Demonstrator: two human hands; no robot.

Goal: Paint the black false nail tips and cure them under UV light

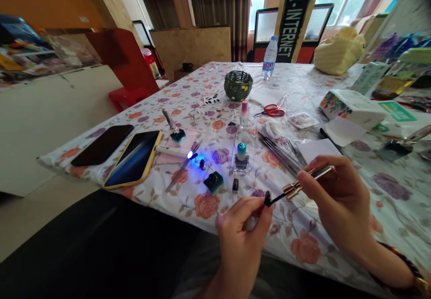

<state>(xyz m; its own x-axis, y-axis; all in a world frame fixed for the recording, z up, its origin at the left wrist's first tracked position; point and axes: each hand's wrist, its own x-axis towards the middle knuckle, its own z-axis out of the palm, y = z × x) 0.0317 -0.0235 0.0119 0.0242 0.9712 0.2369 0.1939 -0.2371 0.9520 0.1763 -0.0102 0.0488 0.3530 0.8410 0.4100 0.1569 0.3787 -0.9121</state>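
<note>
1. Nail [267, 199], black, lower centre of frame, pinched between left hand's [244, 234] thumb and finger.
2. Right hand [343, 204], lower right, grips brush [292, 189], tip at nail.
3. Lit lamp [173, 151], left of centre.

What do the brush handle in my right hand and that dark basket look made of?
The brush handle: probably metal or metal-coated plastic, judging by its shiny gold finish. The basket: interlaced dark green strips, visibly woven, perhaps plastic or plant fibre; I can't tell which.
</note>
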